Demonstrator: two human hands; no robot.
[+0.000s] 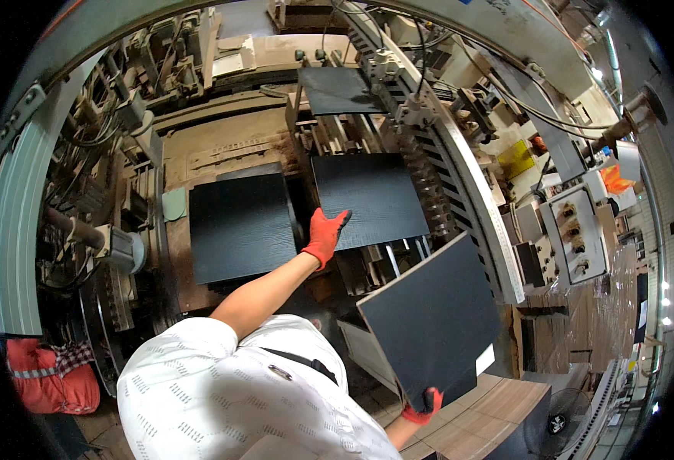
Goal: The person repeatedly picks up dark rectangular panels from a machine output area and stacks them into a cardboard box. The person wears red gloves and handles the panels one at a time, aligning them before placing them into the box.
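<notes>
My left hand (324, 238), in a red glove with dark fingertips, reaches forward to the near left corner of a black panel (369, 195) lying on the machine's rails. Its thumb and fingers are spread apart over that corner; whether they press on it I cannot tell. Low on the right, my right hand (427, 408), gloved in red and black, grips the near edge of another black panel (433, 314). This panel is tilted, its pale edge showing on the left. Left of my reaching arm lies a stack of black panels (241, 226).
Farther along the rails rests another dark panel (341, 90). A long metal beam with clamps (459, 184) runs along the right. A control box with knobs (576, 234) stands beyond it. Wood-toned boards (482, 418) are at lower right, red cloth (53, 379) at lower left.
</notes>
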